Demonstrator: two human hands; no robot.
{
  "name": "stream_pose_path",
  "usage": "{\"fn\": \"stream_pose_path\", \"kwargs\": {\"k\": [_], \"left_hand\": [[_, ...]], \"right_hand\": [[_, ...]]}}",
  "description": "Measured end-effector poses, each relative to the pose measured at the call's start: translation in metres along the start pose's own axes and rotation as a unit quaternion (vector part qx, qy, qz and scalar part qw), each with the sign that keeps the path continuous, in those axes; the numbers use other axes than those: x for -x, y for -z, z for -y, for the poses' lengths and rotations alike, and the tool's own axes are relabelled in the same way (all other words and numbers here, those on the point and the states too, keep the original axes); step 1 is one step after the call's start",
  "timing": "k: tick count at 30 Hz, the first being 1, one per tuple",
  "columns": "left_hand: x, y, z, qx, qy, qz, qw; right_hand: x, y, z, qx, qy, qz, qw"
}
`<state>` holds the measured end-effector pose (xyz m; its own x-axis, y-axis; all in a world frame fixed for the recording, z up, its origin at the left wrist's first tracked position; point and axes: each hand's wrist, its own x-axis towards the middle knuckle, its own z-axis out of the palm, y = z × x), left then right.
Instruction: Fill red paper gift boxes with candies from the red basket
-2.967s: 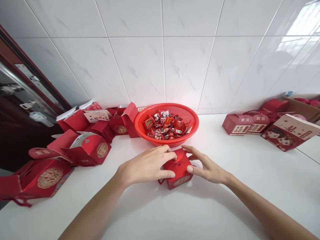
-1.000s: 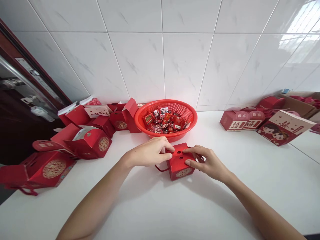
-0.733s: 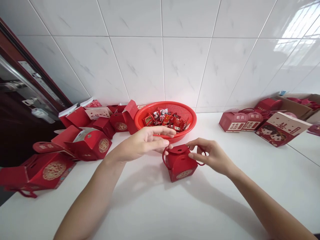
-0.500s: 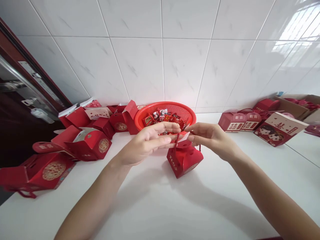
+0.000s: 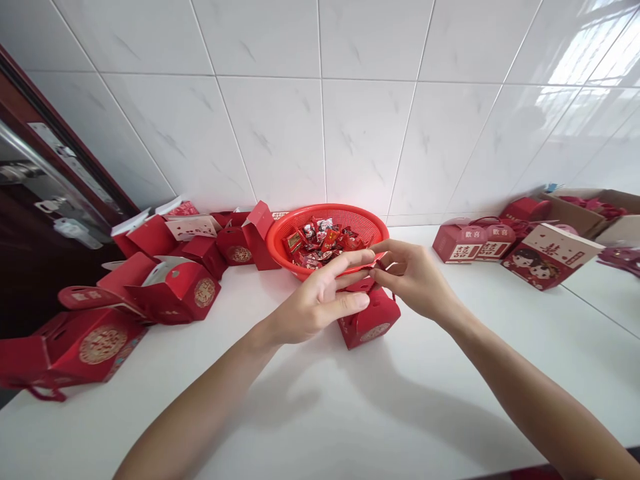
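My left hand point(image 5: 320, 303) has thumb and fingers apart, fingers stretched over the top of the red box point(image 5: 377, 320). My right hand point(image 5: 413, 277) is curled in at the cord point(image 5: 380, 265), thumb near the fingers; can't tell if it's clamped on it. Box is right under both hands, gold seal facing me, top partly hidden by fingers. Can't tell if its base touches the white table point(image 5: 300, 427).

Just past the grip: red basket point(image 5: 277, 245), wrapped candies point(image 5: 327, 240) inside.

Left of the grip, well apart: open boxes point(image 5: 175, 290), flaps up, bunched from the table's near left back toward the wall. The nearest has a cord handle hanging off its side.

Right of the grip, farther out: pink boxes point(image 5: 465, 243) side by side, then a tilted picture box point(image 5: 545, 257), then a carton point(image 5: 580, 217) with red stuff in it.

Behind it all, tiled wall point(image 5: 370, 147). Door point(image 5: 20, 253) far left, keys point(image 5: 75, 227) hanging in it.
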<state>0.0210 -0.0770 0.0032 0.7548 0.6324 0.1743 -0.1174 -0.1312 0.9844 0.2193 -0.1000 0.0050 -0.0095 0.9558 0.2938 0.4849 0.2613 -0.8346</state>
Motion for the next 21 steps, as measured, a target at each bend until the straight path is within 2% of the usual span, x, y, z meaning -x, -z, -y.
{"fn": "stream_pose_path", "kwargs": {"k": [3, 5, 8, 12, 15, 17, 19, 21], "left_hand": [[-0.001, 0.002, 0.001, -0.057, 0.005, -0.015, 0.998], [-0.001, 0.004, 0.002, -0.1, 0.003, -0.024, 0.995], [-0.003, 0.007, 0.004, -0.135, 0.005, -0.025, 0.991], [-0.006, 0.009, 0.01, -0.16, 0.0, -0.002, 0.987], [-0.007, 0.009, 0.013, -0.169, -0.009, 0.009, 0.986], [-0.008, 0.009, 0.015, -0.174, -0.009, 0.011, 0.985], [-0.008, 0.01, 0.015, -0.177, -0.006, 0.01, 0.984], [-0.008, 0.011, 0.016, -0.182, -0.005, 0.009, 0.983]], "right_hand": [[-0.001, 0.019, -0.006, 0.014, -0.014, -0.028, 0.999], [-0.002, 0.041, -0.012, 0.027, -0.025, -0.046, 0.998], [0.0, 0.085, -0.026, 0.053, -0.045, -0.077, 0.995], [0.001, 0.148, -0.047, 0.13, -0.107, -0.105, 0.98], [-0.004, 0.184, -0.067, 0.246, -0.161, -0.124, 0.948], [-0.01, 0.201, -0.08, 0.368, -0.198, -0.133, 0.899], [-0.015, 0.214, -0.092, 0.422, -0.216, -0.15, 0.868], [-0.018, 0.223, -0.101, 0.45, -0.222, -0.159, 0.85]]}}
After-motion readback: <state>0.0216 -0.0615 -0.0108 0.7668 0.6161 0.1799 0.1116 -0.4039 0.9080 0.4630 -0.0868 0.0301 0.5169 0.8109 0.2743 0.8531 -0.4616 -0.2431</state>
